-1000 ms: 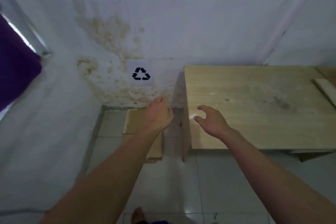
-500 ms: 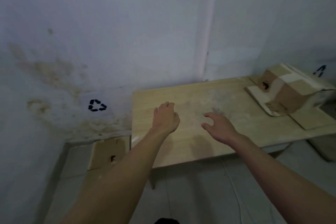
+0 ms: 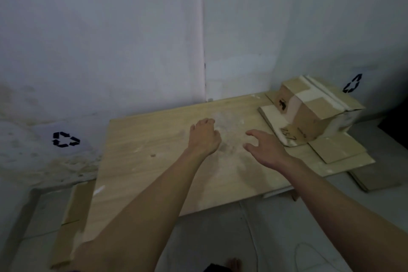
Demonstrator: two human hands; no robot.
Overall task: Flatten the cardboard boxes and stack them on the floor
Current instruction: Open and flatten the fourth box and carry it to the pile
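A taped brown cardboard box [image 3: 313, 112] stands unflattened at the far right of a low wooden table [image 3: 154, 161], on top of flat cardboard sheets [image 3: 335, 150]. Flattened cardboard [image 3: 72, 216] lies on the floor left of the table. My left hand [image 3: 204, 137] hovers over the table's middle, fingers loosely curled, holding nothing. My right hand [image 3: 265, 150] hovers beside it with fingers spread, empty, a short way left of the box.
Recycling symbols mark the wall at the left [image 3: 65, 139] and behind the box [image 3: 352, 83]. More flat cardboard [image 3: 375, 176] lies on the tiled floor right of the table. A thin white cord [image 3: 251, 234] runs across the floor in front.
The view has swung from the left floor corner to the right, bringing the box into sight. Both hands have moved from the floor stack to above the table, toward the box.
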